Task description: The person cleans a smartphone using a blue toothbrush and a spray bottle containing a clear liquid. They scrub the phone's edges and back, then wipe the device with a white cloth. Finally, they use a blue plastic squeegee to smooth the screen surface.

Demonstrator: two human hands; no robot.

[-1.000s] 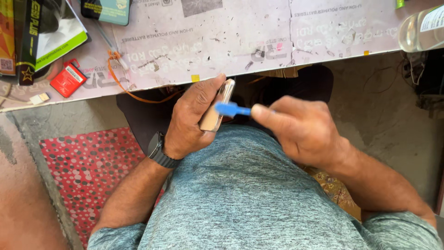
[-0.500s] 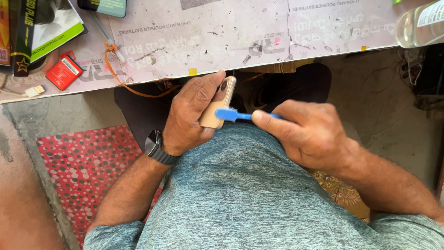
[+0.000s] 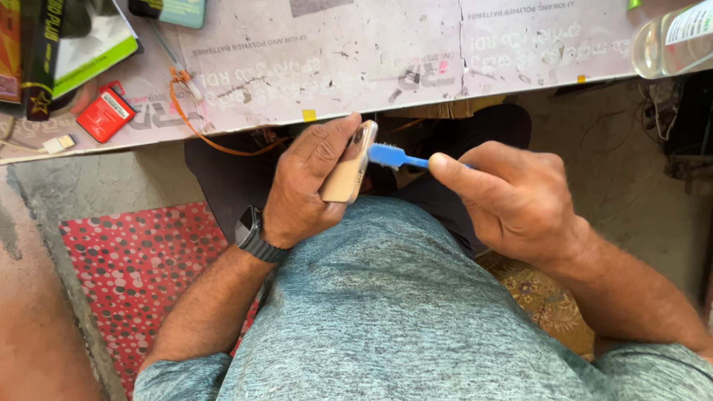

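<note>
A slim beige rectangular phone (image 3: 347, 165) is held edge-up in the left hand (image 3: 308, 186), whose fingers are wrapped closed around its back and whose thumb is laid along its upper side; a dark wristwatch (image 3: 255, 235) is worn on that wrist. A small blue plastic brush (image 3: 396, 157) is pinched between thumb and forefinger of the right hand (image 3: 516, 200), which is closed on the handle, and the brush head is set against the top end of the phone. Both are held above the lap, just below the edge of the pale, scuffed bench (image 3: 349, 52). A red rectangular pack (image 3: 106, 113) and an orange wire (image 3: 194, 119) are seen on the bench at the left. Compared with the frame half a second earlier, the brush head is found closer to the phone's top end, while the left hand's grip is unchanged.
</note>
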